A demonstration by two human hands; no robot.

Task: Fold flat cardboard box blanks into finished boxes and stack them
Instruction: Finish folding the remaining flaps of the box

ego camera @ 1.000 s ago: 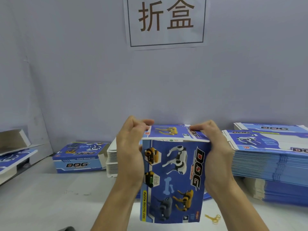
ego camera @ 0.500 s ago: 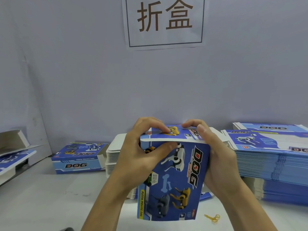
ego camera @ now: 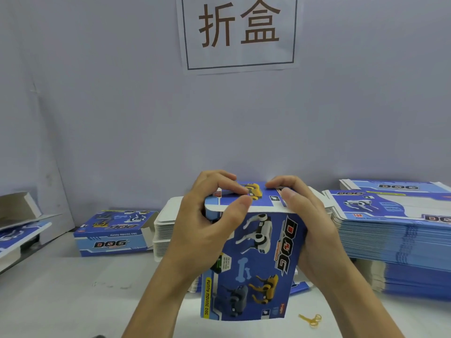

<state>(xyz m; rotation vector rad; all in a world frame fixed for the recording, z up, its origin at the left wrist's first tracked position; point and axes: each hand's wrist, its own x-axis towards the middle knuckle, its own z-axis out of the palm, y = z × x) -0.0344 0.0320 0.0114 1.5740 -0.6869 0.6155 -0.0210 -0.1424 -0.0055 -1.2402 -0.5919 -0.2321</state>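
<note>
A grey wall [ego camera: 122, 118] fills the back, with a white sign [ego camera: 240, 32] bearing two brown characters; below it runs the pale counter [ego camera: 61, 289]; at the right sits a tall stack of flat blue blanks [ego camera: 395, 235]; a smaller white-edged stack [ego camera: 166, 230] stands behind the hands; a finished DOG box [ego camera: 114, 234] lies at the left. The box being folded [ego camera: 253, 259] is held upright above the counter, centre frame; the left hand [ego camera: 202, 230] grips its left side, fingers curled on the top flap, thumb at the front edge; the right hand [ego camera: 310, 230] clasps its right side, fingertips on the flap. Yellow rubber bands [ego camera: 311, 319] lie near its lower right corner.
</note>
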